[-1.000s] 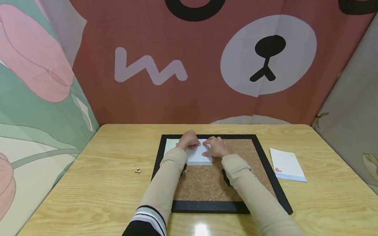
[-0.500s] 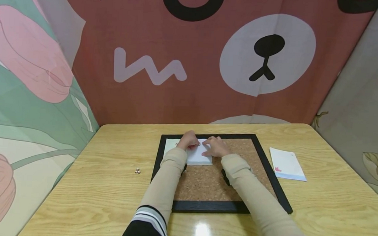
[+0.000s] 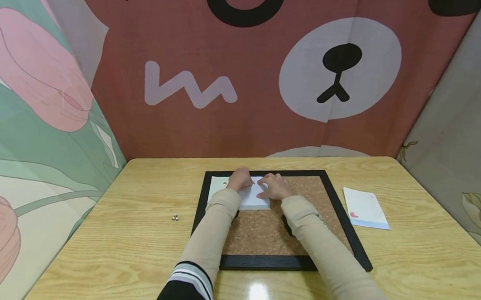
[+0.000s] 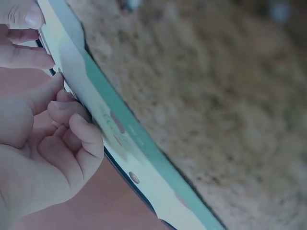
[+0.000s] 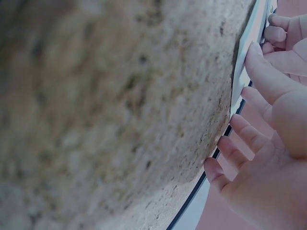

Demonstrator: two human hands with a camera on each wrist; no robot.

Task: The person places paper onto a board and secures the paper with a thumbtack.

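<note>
A white sheet of paper (image 3: 258, 203) lies at the far side of the black-framed corkboard (image 3: 268, 237). My left hand (image 3: 240, 179) is over its upper left part; in the left wrist view the thumb tip (image 4: 58, 80) presses at the paper while the other fingers are curled. A small tack (image 3: 253, 183) shows right at that thumb. My right hand (image 3: 278, 187) rests on the sheet's right side, fingers spread, its thumb (image 5: 256, 55) touching the paper. To the left, a pale green sheet (image 3: 217, 185) carries a metallic tack (image 3: 224, 183).
Several loose metallic tacks (image 3: 175, 217) sit on the wooden table (image 3: 137, 253) left of the board. Another white note sheet (image 3: 367, 211) with a pink print lies to the right. A printed cloth (image 3: 225, 131) hangs behind the table.
The left wrist and forearm have shifted slightly to the right, with the thumb staying at the tack. The right hand holds its place on the paper.
</note>
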